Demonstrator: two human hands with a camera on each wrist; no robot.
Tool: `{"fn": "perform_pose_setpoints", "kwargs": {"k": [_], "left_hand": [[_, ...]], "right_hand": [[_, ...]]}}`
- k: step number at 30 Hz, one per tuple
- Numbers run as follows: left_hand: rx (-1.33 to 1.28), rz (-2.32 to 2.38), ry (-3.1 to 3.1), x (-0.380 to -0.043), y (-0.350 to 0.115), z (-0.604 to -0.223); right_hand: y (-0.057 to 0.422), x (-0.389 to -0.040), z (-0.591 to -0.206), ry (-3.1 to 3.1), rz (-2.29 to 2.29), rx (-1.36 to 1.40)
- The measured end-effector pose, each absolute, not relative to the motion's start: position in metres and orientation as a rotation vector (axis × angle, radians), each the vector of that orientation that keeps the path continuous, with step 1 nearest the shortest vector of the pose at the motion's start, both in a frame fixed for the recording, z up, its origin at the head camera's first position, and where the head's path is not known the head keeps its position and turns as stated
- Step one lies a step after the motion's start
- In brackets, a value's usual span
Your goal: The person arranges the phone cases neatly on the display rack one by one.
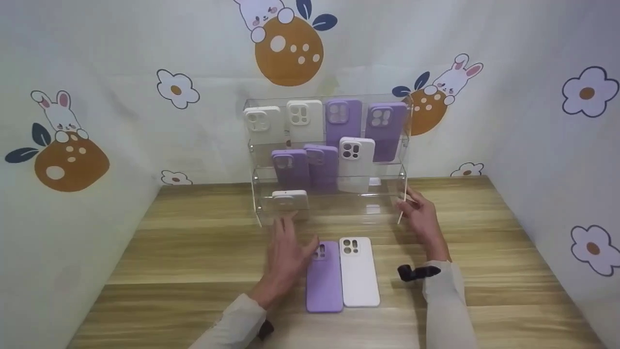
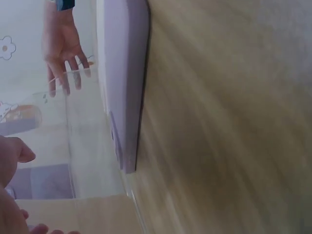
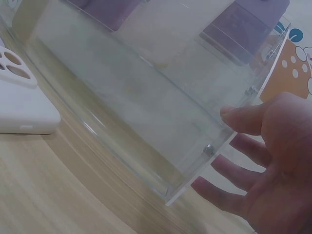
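Note:
A clear acrylic tiered stand [image 1: 329,215] holds white and purple phone cases. My right hand [image 1: 422,218] grips the stand's right side panel, thumb inside and fingers outside, as the right wrist view shows. My left hand [image 1: 286,257] reaches toward the bottom tier with its fingers extended. Its fingertips overlap the stand's front just below a white phone case [image 1: 290,199] standing there. Beside the left thumb, a purple phone case [image 1: 324,283] lies flat on the table, camera cutouts toward the stand. A white phone case [image 1: 361,274] lies close along its right side.
In the middle tier stand two purple cases and a white case [image 1: 356,157]. The top tier carries two white cases and two purple ones, including a purple case [image 1: 387,128] at far right. A wood-grain table [image 1: 193,261] meets a patterned cloth backdrop [image 1: 131,121] behind the stand.

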State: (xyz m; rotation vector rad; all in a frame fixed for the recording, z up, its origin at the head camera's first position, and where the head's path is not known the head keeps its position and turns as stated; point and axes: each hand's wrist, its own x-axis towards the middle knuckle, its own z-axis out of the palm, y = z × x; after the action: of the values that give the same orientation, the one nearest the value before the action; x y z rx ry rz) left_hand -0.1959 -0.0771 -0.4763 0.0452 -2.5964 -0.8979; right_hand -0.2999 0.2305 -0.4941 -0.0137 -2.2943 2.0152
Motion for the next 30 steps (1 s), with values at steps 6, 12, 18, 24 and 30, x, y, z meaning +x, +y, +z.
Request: {"fn": "perform_pose_setpoints", "kwargs": {"k": [6, 12, 18, 24, 30], "left_hand": [[0.088, -0.931, -2.792, -0.194, -0.066, -0.488], [0.028, -0.935, -2.924, -0.196, -0.058, -0.495], [-0.074, -0.864, -2.997, -0.194, -0.050, -0.496], [-0.115, -0.741, -3.051, -0.193, -0.046, -0.494], [-0.111, -0.646, -3.088, -0.193, -0.044, -0.491]], "right_hand": [[0.231, -0.303, -0.496, -2.297, 2.006, -0.011], [0.231, -0.304, -0.494, -2.304, 1.987, 0.012], [0.232, -0.303, -0.494, -2.313, 1.967, 0.003], [0.232, -0.301, -0.495, -2.323, 1.964, -0.008], [0.232, -0.302, -0.496, -2.320, 1.989, -0.004]]}}
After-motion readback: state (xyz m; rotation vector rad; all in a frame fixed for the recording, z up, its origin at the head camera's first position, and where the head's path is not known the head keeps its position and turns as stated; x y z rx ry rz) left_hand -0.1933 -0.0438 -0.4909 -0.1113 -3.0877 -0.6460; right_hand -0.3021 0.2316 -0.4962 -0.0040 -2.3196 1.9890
